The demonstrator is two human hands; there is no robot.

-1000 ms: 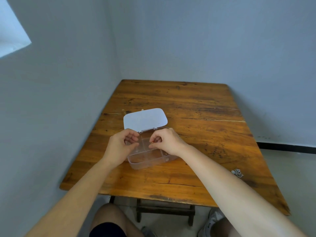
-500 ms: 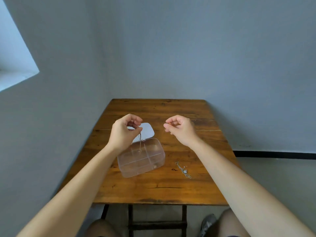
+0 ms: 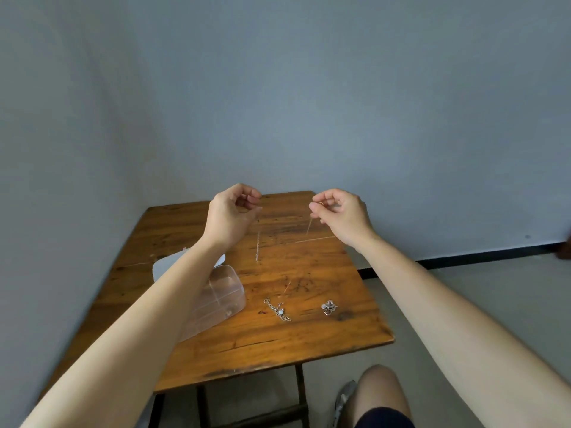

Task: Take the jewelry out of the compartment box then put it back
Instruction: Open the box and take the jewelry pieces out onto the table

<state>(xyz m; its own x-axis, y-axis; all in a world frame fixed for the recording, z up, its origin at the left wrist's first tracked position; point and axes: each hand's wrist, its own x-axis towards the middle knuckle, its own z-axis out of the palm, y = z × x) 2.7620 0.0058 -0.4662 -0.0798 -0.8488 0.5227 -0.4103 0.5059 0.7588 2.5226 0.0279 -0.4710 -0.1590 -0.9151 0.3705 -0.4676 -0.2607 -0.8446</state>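
While both hands are raised above the far part of the table [image 3: 309, 344], each one pinches one end of a thin chain [image 3: 257, 247]. The left hand [image 3: 230, 216] has thumb and forefinger closed on the chain's end, and a straight piece of it hangs down below this hand. The right hand [image 3: 341, 214] is also closed in a pinch, and a second short piece hangs from its fingertips. The two hands are apart, at about the same height. The lower part of the chain is very thin and hard to follow; a faint reddish piece shows lower down, just above the table, but I cannot tell if it touches the wood.

Under the left forearm lies the clear box [image 3: 222, 298] with its white lid [image 3: 163, 267] open behind it. Dividers show inside, and one small item seems to lie in a near compartment; I cannot tell what it is. To the right of the box, on the wood, lies a silver bracelet [image 3: 278, 310], and a little farther right a flower-shaped piece [image 3: 329, 307]. These two are apart from each other and from the box. A knee [image 3: 380, 393] and a shoe [image 3: 343, 400] show below the table edge.
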